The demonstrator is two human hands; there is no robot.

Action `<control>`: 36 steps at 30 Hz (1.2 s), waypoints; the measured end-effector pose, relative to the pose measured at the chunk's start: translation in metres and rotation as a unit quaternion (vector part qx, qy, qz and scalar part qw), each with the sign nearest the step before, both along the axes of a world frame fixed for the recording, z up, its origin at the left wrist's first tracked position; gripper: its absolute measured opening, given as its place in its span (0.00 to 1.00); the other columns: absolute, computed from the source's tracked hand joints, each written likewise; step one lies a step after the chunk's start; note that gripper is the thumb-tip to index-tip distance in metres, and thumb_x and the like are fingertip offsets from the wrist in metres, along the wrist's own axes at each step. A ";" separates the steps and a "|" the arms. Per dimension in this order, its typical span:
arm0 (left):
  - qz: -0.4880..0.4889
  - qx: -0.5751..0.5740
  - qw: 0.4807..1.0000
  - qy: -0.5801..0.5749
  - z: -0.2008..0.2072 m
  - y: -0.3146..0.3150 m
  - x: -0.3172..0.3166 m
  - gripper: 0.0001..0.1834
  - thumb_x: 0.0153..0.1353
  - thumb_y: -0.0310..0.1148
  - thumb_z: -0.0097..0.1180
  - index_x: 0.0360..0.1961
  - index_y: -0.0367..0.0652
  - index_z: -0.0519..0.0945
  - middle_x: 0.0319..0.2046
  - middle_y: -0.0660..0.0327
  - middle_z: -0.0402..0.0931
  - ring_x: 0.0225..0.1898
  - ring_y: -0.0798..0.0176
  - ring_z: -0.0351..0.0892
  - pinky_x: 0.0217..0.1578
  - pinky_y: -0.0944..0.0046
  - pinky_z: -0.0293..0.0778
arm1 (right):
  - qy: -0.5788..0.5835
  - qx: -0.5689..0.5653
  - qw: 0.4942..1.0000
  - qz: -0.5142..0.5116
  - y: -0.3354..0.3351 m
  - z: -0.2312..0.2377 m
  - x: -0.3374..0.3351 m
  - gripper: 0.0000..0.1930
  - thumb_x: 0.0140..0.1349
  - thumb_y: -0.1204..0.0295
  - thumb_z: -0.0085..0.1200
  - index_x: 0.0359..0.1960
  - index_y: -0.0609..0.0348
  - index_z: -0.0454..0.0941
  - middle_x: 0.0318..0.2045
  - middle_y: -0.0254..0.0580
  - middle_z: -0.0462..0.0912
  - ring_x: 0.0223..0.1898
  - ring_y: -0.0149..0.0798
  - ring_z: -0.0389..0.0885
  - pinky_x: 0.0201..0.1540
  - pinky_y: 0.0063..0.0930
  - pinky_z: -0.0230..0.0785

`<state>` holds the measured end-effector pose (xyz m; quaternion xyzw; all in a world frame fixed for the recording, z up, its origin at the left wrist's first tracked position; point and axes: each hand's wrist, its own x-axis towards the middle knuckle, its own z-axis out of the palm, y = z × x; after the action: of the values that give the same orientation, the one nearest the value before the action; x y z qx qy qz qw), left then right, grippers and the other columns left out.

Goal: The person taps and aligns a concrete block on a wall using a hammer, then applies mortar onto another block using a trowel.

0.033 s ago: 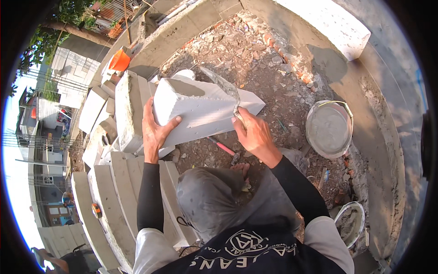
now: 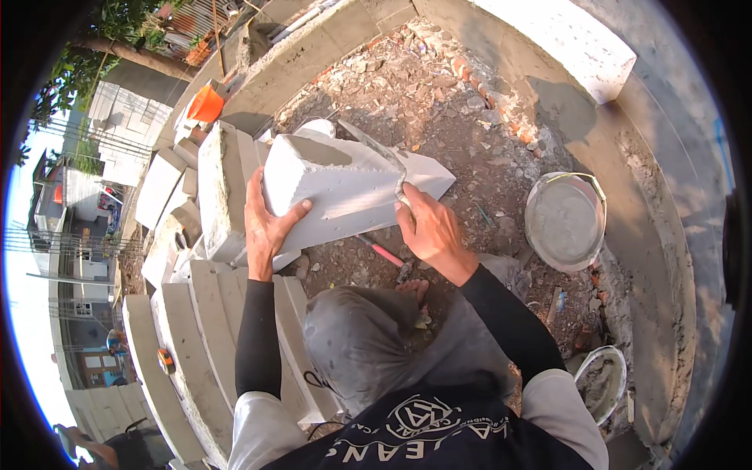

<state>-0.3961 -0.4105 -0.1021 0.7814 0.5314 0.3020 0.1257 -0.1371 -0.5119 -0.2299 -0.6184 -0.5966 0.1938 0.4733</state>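
A white lightweight concrete block [image 2: 345, 200] lies tilted in front of me, its grey patch of mortar on the top left. My left hand [image 2: 266, 223] grips its left end, thumb on the near face and fingers against the end. In my right hand [image 2: 437, 235] is a trowel, closed round the handle near the block's right part. The trowel's blade [image 2: 372, 146], smeared with grey, lies along the block's top far edge. My fingers mostly hide its handle.
Stacked blocks [image 2: 223, 192] stand left, with more rows [image 2: 188, 329] nearer me bearing an orange tape measure [image 2: 165, 361]. A mortar bucket [image 2: 565, 222] is at right, another bucket [image 2: 601, 384] lower down. A pink-handled hammer [image 2: 380, 251] lies on rubble ground. Low walls curve around.
My right hand and the trowel have shifted slightly left, and the blade has turned to a thinner edge. My left hand and the block stay in place.
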 end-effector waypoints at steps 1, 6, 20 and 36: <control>0.010 0.010 1.000 0.015 0.000 -0.001 0.000 0.54 0.43 0.47 0.80 0.67 0.27 0.68 0.55 0.40 0.78 0.59 0.44 0.79 0.62 0.50 0.73 | -0.011 0.003 1.000 0.021 0.000 0.001 -0.008 0.20 0.70 0.66 0.56 0.59 0.64 0.75 0.34 0.55 0.83 0.33 0.64 0.83 0.35 0.50 0.76; -0.006 0.013 1.000 0.012 -0.001 -0.010 0.000 0.54 0.43 0.46 0.80 0.67 0.29 0.68 0.55 0.40 0.78 0.57 0.45 0.80 0.60 0.50 0.73 | -0.007 0.051 0.998 0.019 -0.052 0.015 -0.016 0.20 0.67 0.70 0.61 0.58 0.63 0.77 0.32 0.51 0.82 0.31 0.57 0.85 0.31 0.45 0.78; 0.011 0.037 0.998 0.052 -0.009 -0.016 -0.004 0.56 0.44 0.50 0.78 0.69 0.30 0.66 0.56 0.40 0.76 0.57 0.42 0.78 0.61 0.48 0.72 | -0.124 -0.047 0.991 0.013 -0.017 -0.025 0.011 0.21 0.69 0.67 0.58 0.62 0.55 0.72 0.34 0.49 0.80 0.32 0.58 0.86 0.31 0.51 0.78; 0.004 0.038 0.998 0.046 -0.005 -0.011 0.009 0.54 0.47 0.51 0.78 0.69 0.30 0.66 0.58 0.40 0.74 0.60 0.40 0.75 0.62 0.46 0.70 | -0.023 0.024 0.998 0.056 -0.067 0.037 0.006 0.20 0.67 0.68 0.61 0.58 0.58 0.74 0.32 0.50 0.83 0.30 0.58 0.84 0.33 0.50 0.77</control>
<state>-0.3872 -0.4217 -0.1071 0.7967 0.5274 0.2866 0.0704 -0.1310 -0.5787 -0.1932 -0.5768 -0.6456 0.1910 0.4626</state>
